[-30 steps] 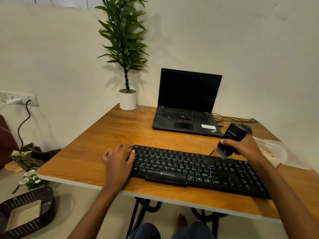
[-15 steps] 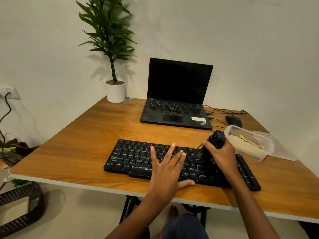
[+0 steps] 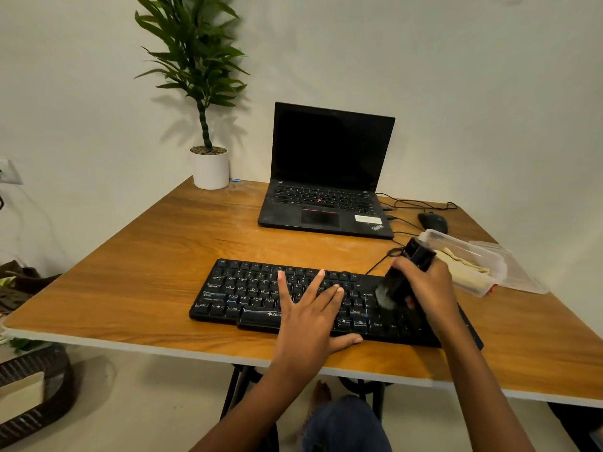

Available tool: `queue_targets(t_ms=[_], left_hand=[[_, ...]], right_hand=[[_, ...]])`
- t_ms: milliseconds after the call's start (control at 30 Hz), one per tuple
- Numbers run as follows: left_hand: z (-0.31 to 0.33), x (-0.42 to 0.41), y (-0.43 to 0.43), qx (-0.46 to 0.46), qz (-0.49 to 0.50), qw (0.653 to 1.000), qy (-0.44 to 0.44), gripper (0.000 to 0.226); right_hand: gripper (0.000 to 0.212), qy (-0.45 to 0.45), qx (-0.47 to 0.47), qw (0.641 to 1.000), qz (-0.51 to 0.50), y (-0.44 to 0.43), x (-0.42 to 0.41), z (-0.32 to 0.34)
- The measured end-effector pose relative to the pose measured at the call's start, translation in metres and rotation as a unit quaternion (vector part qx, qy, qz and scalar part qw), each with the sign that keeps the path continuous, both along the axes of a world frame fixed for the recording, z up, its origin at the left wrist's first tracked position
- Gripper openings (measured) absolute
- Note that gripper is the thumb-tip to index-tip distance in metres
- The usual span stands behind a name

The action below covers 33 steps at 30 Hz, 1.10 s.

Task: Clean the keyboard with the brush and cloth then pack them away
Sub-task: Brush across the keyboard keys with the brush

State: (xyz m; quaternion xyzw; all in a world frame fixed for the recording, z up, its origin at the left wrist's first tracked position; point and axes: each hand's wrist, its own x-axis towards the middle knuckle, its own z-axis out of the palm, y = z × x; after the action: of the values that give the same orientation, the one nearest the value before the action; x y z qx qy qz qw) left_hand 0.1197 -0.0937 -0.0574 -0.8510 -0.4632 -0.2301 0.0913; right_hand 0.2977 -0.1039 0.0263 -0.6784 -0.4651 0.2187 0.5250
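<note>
while the right hand grips the black brush, bristles touching the keyboard near its right end, the left hand presses flat, fingers spread, mid-keyboard; the cloth lies in a clear container just beside.

One each: keyboard, brush, laptop, mouse
</note>
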Motion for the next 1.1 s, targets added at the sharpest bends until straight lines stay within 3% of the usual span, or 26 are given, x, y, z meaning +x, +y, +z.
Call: queue_targets(t_ms=[100, 400, 500, 567, 667, 867, 1000, 1100], left_hand=[[0.000, -0.001, 0.000, 0.005, 0.002, 1.000, -0.004, 0.078], [0.000, 0.000, 0.000, 0.006, 0.003, 1.000, -0.012, 0.077], [0.000, -0.001, 0.000, 0.008, 0.003, 1.000, -0.012, 0.076], [-0.001, -0.002, 0.000, 0.006, 0.002, 1.000, -0.012, 0.076], [-0.002, -0.002, 0.001, 0.005, 0.001, 1.000, -0.014, 0.076], [-0.004, 0.000, 0.000, 0.013, 0.003, 1.000, -0.016, 0.075], [-0.004, -0.001, 0.001, 0.016, 0.003, 1.000, -0.013, 0.073], [-0.003, -0.001, 0.001, 0.011, 0.003, 1.000, -0.015, 0.070]], right_hand=[[0.020, -0.019, 0.028, 0.999, -0.017, 0.010, -0.005, -0.004], [0.015, -0.049, -0.066, 0.995, 0.053, -0.015, -0.001, -0.013], [0.010, -0.041, -0.014, 0.999, 0.025, -0.003, 0.003, -0.005], [0.017, -0.026, 0.014, 0.999, 0.021, 0.006, 0.002, -0.004], [0.021, -0.051, -0.018, 0.994, 0.092, 0.016, 0.001, -0.010], [0.018, -0.125, -0.004, 0.986, 0.108, 0.017, 0.000, -0.021], [0.019, -0.106, 0.028, 0.992, 0.060, 0.017, 0.003, -0.024], [0.017, -0.095, 0.000, 0.989, 0.115, 0.015, 0.000, -0.025]])
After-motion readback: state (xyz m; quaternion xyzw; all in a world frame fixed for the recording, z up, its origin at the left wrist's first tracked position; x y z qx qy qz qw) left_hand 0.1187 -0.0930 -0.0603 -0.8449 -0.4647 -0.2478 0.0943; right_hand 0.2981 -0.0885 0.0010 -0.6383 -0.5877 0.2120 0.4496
